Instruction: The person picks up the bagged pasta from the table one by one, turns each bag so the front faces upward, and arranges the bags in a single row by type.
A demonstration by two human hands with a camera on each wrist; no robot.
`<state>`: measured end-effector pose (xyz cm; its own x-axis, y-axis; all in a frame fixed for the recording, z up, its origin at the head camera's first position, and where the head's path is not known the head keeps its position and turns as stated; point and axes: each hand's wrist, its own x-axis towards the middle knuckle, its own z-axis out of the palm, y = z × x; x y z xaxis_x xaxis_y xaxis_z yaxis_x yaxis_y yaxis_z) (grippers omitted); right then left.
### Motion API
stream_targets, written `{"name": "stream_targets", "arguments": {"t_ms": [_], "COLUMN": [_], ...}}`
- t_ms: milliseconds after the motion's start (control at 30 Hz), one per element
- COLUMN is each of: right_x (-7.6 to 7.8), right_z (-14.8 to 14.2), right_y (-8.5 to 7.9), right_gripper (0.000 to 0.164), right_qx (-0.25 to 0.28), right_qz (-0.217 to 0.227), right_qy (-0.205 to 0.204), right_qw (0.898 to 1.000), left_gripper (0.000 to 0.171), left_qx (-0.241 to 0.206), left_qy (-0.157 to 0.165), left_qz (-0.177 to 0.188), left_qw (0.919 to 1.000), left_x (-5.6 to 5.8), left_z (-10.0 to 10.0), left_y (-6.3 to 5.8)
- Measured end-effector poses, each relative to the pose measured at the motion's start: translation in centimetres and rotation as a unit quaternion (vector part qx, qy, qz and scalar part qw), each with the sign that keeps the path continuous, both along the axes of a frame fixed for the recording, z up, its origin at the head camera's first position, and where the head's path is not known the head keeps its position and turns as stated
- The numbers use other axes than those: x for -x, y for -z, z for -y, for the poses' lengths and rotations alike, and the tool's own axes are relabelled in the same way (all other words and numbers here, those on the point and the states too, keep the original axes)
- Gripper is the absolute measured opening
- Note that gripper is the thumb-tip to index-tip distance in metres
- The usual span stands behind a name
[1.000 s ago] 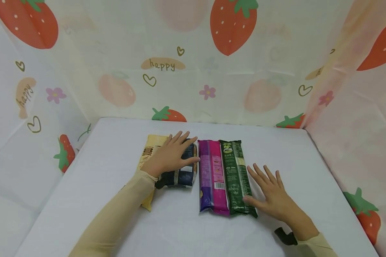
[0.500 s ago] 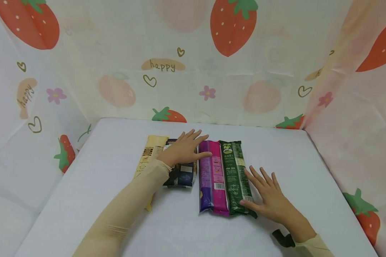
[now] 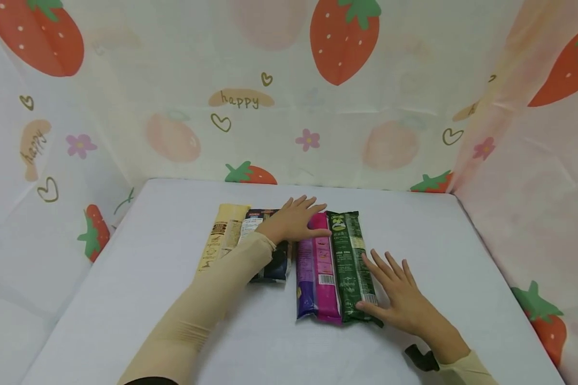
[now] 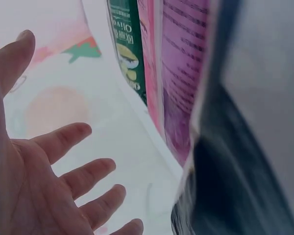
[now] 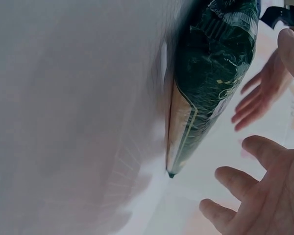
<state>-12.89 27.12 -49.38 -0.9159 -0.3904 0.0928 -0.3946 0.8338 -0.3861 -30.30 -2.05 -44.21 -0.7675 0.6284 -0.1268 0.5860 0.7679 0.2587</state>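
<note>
Side by side on the white table lie a yellow packet (image 3: 214, 244), a dark blue packet (image 3: 275, 271), a long pink and purple packet (image 3: 324, 299) and a long green packet (image 3: 350, 272). My left hand (image 3: 291, 221), fingers spread, is over the far end of the pink and purple packet, and its forearm covers parts of the yellow and dark blue ones. In the left wrist view its palm (image 4: 34, 181) holds nothing. My right hand (image 3: 398, 302) spreads over the green packet's right side, thumb across its near end. The right wrist view shows that hand's fingers (image 5: 235, 183) apart from the green packet (image 5: 210, 63).
The white table (image 3: 279, 353) stretches around the packets. A strawberry-print curtain (image 3: 390, 107) stands behind it and along both sides. Both wrists carry a dark strap; the right one (image 3: 421, 358) shows beside the sleeve.
My left hand has moved right, from over the yellow and dark blue packets to the pink and purple one. My right hand has shifted slightly left. The packets lie as before.
</note>
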Motion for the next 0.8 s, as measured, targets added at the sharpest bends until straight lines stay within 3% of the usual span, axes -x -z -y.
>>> {"name": "stream_targets", "arguments": {"t_ms": [533,800], "right_x": [-0.1,-0.2], "right_z": [0.2,0.4], "right_y": [0.5,0.8], "right_gripper": [0.106,0.105], "right_qx": [-0.007,0.002], "right_qz": [0.001,-0.001], "right_qy": [-0.006,-0.018], "right_qw": [1.000,1.000], "left_gripper": [0.091,0.092], "left_qx": [0.010,0.014], "left_qy": [0.027,0.014], "left_qz": [0.008,0.037], "left_qw": [0.9996,0.9991], "left_x": [1.4,1.8], "left_z": [-3.9,-5.4], "left_y": [1.2,1.9]}}
